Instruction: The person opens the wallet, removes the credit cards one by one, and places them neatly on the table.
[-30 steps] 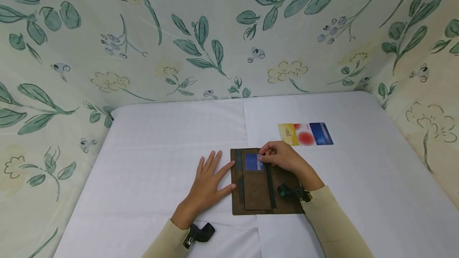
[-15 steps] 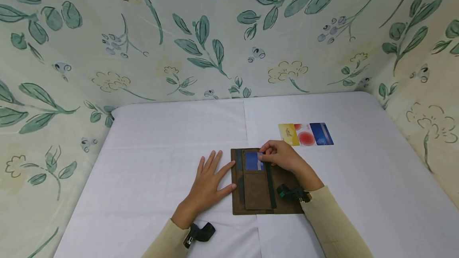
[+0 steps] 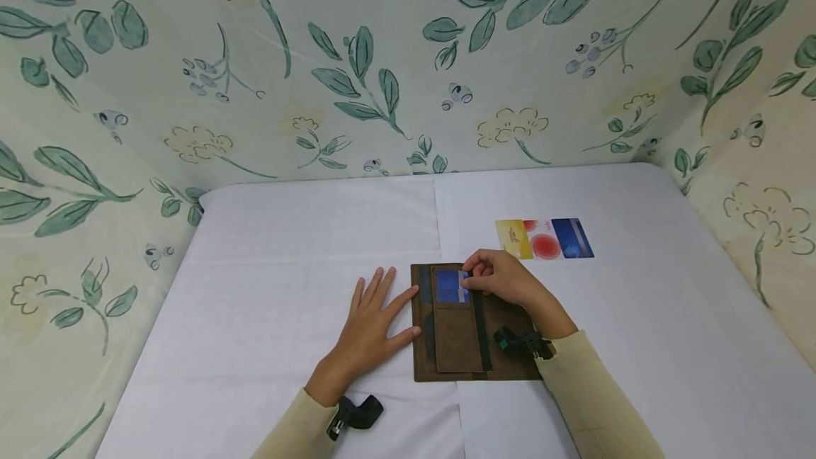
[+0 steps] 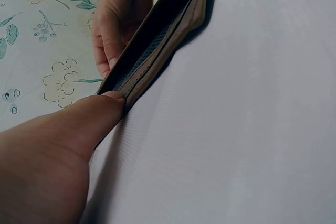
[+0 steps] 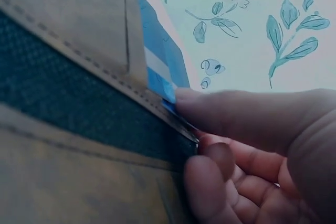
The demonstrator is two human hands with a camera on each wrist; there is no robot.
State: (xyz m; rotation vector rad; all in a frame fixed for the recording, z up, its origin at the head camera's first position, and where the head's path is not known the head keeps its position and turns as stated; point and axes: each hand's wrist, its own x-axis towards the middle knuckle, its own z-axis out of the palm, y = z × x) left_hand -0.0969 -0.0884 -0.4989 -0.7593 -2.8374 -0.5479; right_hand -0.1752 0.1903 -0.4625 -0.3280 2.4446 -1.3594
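Note:
A brown wallet (image 3: pixel 457 342) lies open on the white cloth. In its upper pocket sits a blue card (image 3: pixel 449 287), partly covered by the pocket's lower edge. My right hand (image 3: pixel 506 282) pinches this card at its right side near the wallet's top; the right wrist view shows the thumb on the card (image 5: pixel 160 61) and the other fingers curled by the wallet's edge. My left hand (image 3: pixel 363 338) lies spread at the left, its index finger and thumb touching the wallet's left edge. The left wrist view shows the thumb at that edge.
Behind the wallet, toward the right, a yellow card (image 3: pixel 511 241), a white card with red circles (image 3: pixel 544 245) and a dark blue card (image 3: pixel 570 238) lie in a row. Floral fabric (image 3: pixel 357 126) rises beyond the table's back edge. Each wrist carries a small black camera.
Hardly anything differs: the blue card stands very slightly higher in the pocket than a second ago, with the right hand still at it. The left hand keeps its place.

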